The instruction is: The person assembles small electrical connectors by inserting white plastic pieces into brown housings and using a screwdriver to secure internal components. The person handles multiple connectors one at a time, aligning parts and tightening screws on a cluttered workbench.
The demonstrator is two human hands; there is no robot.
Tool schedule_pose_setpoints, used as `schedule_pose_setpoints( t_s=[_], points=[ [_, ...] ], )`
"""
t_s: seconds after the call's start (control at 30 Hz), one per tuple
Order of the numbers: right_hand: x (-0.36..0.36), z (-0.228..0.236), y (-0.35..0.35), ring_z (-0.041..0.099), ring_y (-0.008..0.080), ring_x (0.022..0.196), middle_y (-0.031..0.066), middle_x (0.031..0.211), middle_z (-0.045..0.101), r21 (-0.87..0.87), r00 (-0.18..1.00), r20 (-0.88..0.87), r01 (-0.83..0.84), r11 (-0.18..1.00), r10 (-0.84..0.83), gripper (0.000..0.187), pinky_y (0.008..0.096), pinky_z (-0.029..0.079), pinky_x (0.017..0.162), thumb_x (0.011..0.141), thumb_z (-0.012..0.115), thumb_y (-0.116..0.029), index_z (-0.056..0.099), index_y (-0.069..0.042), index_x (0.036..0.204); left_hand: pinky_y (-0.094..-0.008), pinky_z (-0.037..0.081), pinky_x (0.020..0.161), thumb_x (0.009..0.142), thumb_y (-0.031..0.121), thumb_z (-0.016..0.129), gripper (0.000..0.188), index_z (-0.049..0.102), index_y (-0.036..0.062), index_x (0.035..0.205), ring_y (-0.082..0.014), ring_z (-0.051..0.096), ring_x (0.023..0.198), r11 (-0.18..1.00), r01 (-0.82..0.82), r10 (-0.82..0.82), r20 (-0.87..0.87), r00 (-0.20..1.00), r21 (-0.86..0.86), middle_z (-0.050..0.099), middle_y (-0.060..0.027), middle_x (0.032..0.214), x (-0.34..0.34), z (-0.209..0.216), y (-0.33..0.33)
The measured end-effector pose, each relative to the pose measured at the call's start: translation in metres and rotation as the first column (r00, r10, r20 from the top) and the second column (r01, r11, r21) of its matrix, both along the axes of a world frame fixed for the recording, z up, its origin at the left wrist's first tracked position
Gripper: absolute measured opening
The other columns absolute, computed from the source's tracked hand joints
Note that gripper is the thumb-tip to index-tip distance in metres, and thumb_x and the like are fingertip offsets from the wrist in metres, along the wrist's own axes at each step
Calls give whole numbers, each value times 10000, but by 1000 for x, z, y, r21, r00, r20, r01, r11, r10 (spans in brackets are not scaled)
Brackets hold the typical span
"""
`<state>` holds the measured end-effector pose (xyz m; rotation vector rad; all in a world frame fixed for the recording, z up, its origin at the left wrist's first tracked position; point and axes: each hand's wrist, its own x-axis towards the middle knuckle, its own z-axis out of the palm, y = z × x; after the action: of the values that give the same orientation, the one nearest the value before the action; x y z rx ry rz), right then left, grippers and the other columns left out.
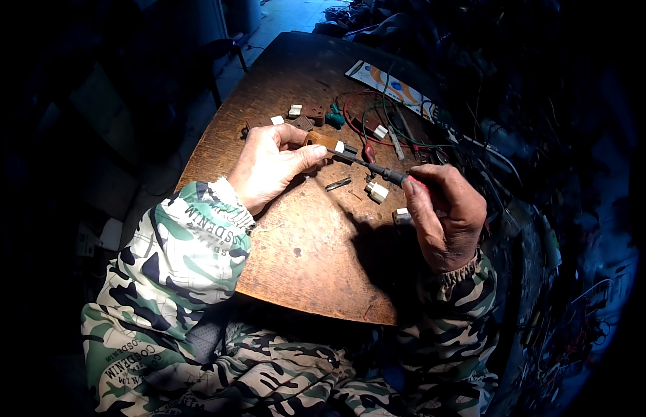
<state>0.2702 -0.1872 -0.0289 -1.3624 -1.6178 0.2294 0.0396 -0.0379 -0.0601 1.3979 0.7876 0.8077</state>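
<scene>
My left hand (271, 161) pinches a small orange-brown block (323, 141) with a white part at its right end, above the wooden table (281, 257). In my right hand (449, 212) is a screwdriver (387, 174) with a dark shaft and a red and black handle. Its shaft points left and reaches the block by my left thumb; whether the tip touches it I cannot tell. Below the shaft lie a short dark piece (338, 184) and a white block-shaped part (377, 192). Another white part (401, 216) is partly hidden beside my right hand.
Behind my hands lie brown blocks (314, 115), a white piece (295, 110), a green clip (335, 117) and a red clip (369, 153). Red and green wires (346, 111) loop near a printed strip (392, 87). Dark tangled clutter (538, 229) stands beyond the table's right edge.
</scene>
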Motion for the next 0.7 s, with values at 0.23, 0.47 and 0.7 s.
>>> schedule_pose_setpoints(
  t_s=[0.23,0.47,0.7],
  points=[
    [-8,6,1,683,119,902,82,960,675,-60,991,-126,31,998,-38,203,252,547,736,846,772,-12,683,30,1024,-298,604,847,922,97,775,339,623,-110,1143,-187,721,917,999,-14,15,-22,1000,38,715,-158,1027,-6,4,-1],
    [3,4,0,682,128,902,80,1000,674,14,999,-35,-10,1000,11,282,267,570,772,871,756,-24,654,19,1131,-293,600,836,925,101,772,323,638,-98,1142,-178,719,905,998,-20,23,-41,999,59,720,-147,1015,-2,2,-2],
    [-6,8,3,679,150,974,110,1103,660,-1,989,-148,1,1000,-2,290,284,574,848,875,754,-9,655,15,1146,-282,593,817,922,133,784,366,633,-106,1155,-174,718,904,996,-34,38,-46,998,83,721,-150,1005,-8,7,-4]
  ],
)
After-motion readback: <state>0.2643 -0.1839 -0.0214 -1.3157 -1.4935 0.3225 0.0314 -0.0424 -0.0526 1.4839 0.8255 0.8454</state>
